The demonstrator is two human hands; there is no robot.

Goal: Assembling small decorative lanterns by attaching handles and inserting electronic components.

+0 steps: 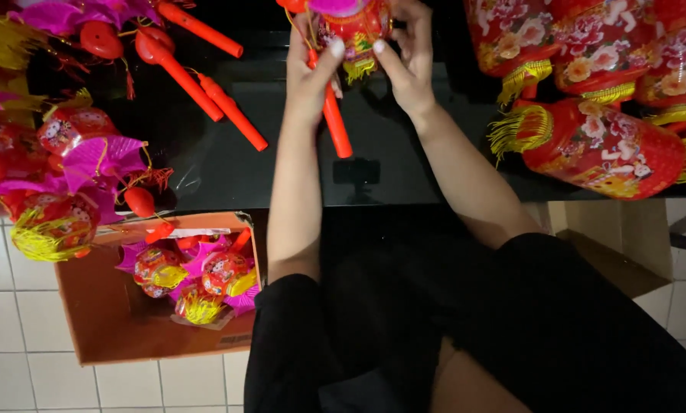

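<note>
A small red paper lantern (353,27) with a yellow fringe and a pink top is held over the black table (228,164) at the top middle of the view. My left hand (308,65) grips its left side, with the lantern's orange stick handle (337,122) hanging down beside the palm. My right hand (406,53) holds its right side, thumb pressed near the fringe.
Loose orange stick handles (205,88) lie at the upper left. Folded pink and red lanterns (67,164) pile at the left edge. Larger red flowered lanterns (603,145) lie at the right. A cardboard box (98,313) with several lanterns stands on the tiled floor.
</note>
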